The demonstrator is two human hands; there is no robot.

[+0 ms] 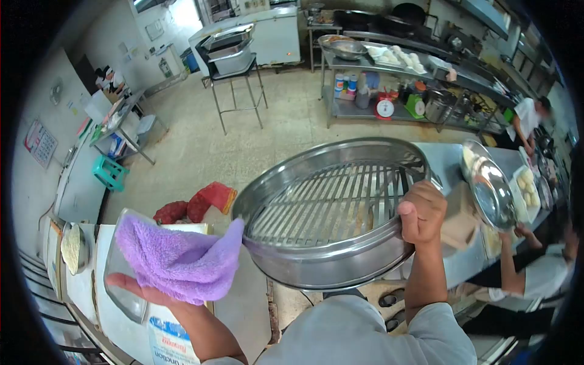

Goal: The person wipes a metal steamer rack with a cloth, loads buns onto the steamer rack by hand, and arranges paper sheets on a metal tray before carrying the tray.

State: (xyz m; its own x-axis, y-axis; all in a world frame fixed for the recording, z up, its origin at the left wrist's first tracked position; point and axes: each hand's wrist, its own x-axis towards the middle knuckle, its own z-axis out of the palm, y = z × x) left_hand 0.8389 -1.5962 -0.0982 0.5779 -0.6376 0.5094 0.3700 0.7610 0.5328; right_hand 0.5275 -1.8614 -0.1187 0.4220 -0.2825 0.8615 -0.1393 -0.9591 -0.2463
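A round metal steamer tier (328, 261) with a slatted bottom hangs tilted in front of my body. My right hand (423, 210) is closed around its right rim, thumb outward. A purple towel (176, 249) drapes over my left hand (143, 292) at the tier's left side. That hand holds the towel from below; most of its fingers are hidden under the cloth. One corner of the towel touches the tier's left rim. Behind the towel shows a clear plastic container (121, 286) on the white work surface.
Red mesh sacks (207, 201) lie beyond the left surface, where a bowl of pale contents (74, 249) also stands. On the right, a metal table (447, 164) bears metal bowls (493, 188) and a tray of pale pieces (526, 185). Co-workers stand along its right side.
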